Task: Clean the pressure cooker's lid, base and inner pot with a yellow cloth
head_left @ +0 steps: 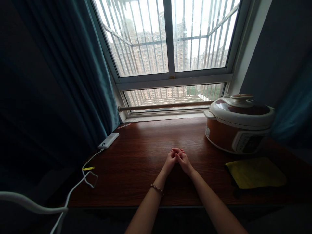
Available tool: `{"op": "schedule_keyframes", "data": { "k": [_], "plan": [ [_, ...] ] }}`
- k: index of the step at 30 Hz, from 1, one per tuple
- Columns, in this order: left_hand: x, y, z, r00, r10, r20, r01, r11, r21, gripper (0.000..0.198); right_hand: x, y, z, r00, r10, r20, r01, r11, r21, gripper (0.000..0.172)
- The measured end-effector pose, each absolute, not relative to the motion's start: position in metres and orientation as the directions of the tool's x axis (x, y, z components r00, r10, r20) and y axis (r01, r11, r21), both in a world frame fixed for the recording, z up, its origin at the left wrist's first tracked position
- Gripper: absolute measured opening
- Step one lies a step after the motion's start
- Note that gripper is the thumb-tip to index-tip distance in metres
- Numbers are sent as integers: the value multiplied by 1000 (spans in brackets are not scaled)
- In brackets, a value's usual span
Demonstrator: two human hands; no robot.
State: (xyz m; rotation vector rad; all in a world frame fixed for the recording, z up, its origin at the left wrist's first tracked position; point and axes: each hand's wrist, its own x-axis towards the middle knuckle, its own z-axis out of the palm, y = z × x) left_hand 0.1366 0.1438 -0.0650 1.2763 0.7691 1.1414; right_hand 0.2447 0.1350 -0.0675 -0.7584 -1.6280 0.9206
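Note:
My left hand (170, 160) and my right hand (183, 161) rest together on the middle of the dark wooden table (136, 162). Their fingers are interlaced and curled round each other, with nothing visible between them. A beaded bracelet (156, 188) circles my left wrist. Both forearms reach in from the bottom edge. A folded yellow cloth (255, 172) lies to the right of my hands, well apart from them.
An orange and white electric cooker (239, 126) stands at the back right. A white power bank (109, 140) with a white cable (83, 177) lies at the left edge. A barred window (168, 48) and teal curtain (80, 65) are behind.

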Motion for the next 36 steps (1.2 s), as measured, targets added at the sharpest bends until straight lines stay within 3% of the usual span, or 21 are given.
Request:
{"op": "schedule_keyframes", "data": {
  "k": [36],
  "plan": [
    [135,146,-69,314,934,167,-220,-100,970,39,244,137,-72,-219,848,482,3,495,-869,38]
  ]
}}
